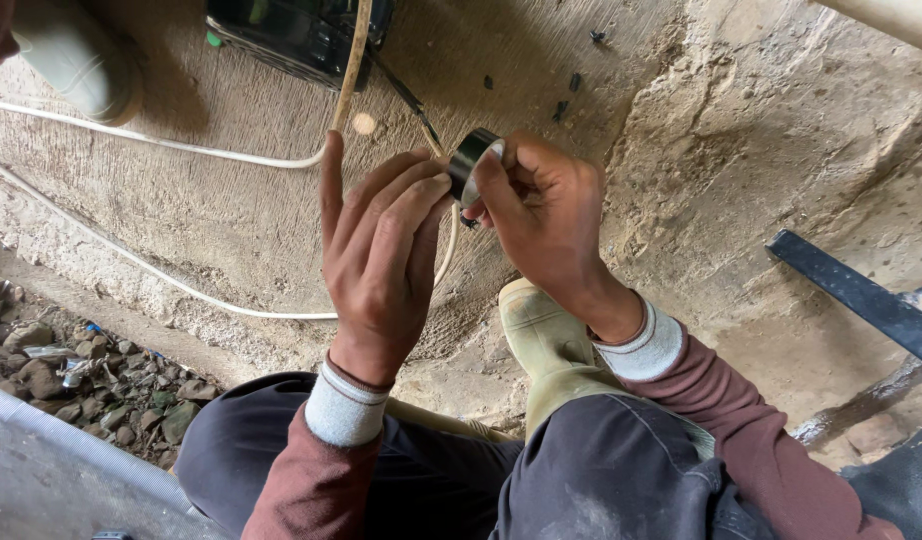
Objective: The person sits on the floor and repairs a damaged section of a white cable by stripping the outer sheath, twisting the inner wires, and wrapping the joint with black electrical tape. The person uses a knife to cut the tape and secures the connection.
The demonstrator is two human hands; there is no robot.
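Pinching glossy black tape roll [471, 160]: right hand [541, 215] | left hand [381, 260] spread (fingertips touching) | rough concrete [761, 150]

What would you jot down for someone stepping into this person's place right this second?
Right hand: pinching a roll of black tape between thumb and fingers.
Left hand: open, fingertips up against the roll, gripping nothing that shows.
Beyond the hands: white cable and tan cable on the concrete floor, a black case at top.
Whether any tape has been pulled off cannot be told.
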